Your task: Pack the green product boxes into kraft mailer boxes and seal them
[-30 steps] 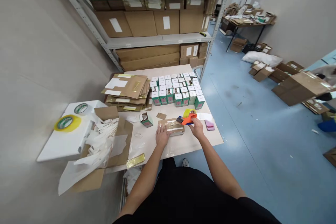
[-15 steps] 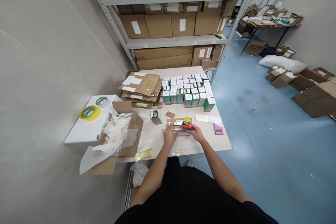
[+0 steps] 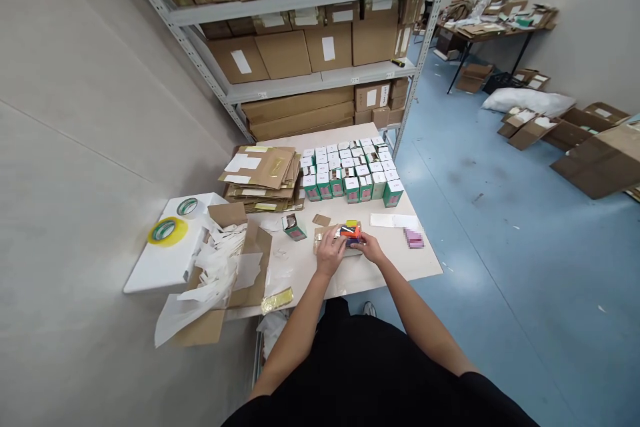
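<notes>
A small cardboard box (image 3: 318, 240) lies on the table in front of me, with an orange and dark blue tape dispenser (image 3: 353, 233) on top of it. My right hand (image 3: 371, 248) is closed on the dispenser's right side. Across the box's left part lies my left hand (image 3: 331, 253), fingers stretched forward and apart from the thumb, its fingertips close against the dispenser. Whether they touch it I cannot tell. A yellow patch (image 3: 352, 223) shows just behind the dispenser. A green and white carton (image 3: 294, 227) with an open top stands to the left.
Rows of green and white cartons (image 3: 353, 190) stand behind, beside a stack of flattened cardboard (image 3: 260, 167). An open box of white paper (image 3: 260, 257) is at left, near tape rolls (image 3: 167, 231). White strips (image 3: 394, 221) lie at right. Shelving (image 3: 320, 83) rises beyond the table.
My left hand has moved right along the box, closer to the tape dispenser. My right hand stays on the dispenser. The whole view has shifted and turned slightly.
</notes>
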Tool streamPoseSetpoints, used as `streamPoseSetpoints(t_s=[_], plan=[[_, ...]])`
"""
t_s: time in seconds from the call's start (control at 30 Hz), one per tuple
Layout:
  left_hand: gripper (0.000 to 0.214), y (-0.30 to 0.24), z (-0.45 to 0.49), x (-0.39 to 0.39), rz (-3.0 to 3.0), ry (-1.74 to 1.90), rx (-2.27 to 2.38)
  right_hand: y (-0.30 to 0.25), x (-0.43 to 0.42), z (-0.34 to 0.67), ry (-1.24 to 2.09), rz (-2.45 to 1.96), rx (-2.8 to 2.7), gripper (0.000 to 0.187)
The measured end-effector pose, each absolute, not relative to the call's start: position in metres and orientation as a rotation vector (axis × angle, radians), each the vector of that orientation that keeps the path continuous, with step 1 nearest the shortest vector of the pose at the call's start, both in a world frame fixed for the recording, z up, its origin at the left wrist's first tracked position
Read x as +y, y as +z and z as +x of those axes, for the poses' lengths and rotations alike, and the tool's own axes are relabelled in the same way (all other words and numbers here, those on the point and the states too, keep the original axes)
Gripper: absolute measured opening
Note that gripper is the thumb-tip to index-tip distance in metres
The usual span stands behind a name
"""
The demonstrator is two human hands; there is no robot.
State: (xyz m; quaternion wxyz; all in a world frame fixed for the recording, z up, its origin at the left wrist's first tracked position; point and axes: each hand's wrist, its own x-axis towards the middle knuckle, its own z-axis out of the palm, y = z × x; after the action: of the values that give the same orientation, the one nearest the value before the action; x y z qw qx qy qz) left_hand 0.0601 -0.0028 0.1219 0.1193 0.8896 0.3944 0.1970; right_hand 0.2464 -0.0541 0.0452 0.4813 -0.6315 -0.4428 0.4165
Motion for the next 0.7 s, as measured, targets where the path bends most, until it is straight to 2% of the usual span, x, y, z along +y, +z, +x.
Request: streamPoseSetpoints(t_s=[0.17, 0.37, 0.53, 0.7], plan=[[0.031, 0.144, 0.055, 0.002, 2.648, 0.756, 0.985, 0.045, -0.051, 0.247, 1.035, -1.521, -1.076, 0.041], [0.029, 0.182, 0.052, 0.017, 2.623, 0.933, 0.806, 0.042, -0.049, 0.250, 1.011, -1.573, -1.126, 0.038], [0.022, 0.203, 0.053, 0.037, 2.346, 1.041, 1.033, 0.052, -0.044, 0.251, 1.011, -1.625, -1.232, 0.033], [0.012, 0.194, 0.034, 0.070, 1.816, 1.067, 1.339, 0.081, -0.039, 0.261, 1.030, -1.641, -1.351, 0.033]])
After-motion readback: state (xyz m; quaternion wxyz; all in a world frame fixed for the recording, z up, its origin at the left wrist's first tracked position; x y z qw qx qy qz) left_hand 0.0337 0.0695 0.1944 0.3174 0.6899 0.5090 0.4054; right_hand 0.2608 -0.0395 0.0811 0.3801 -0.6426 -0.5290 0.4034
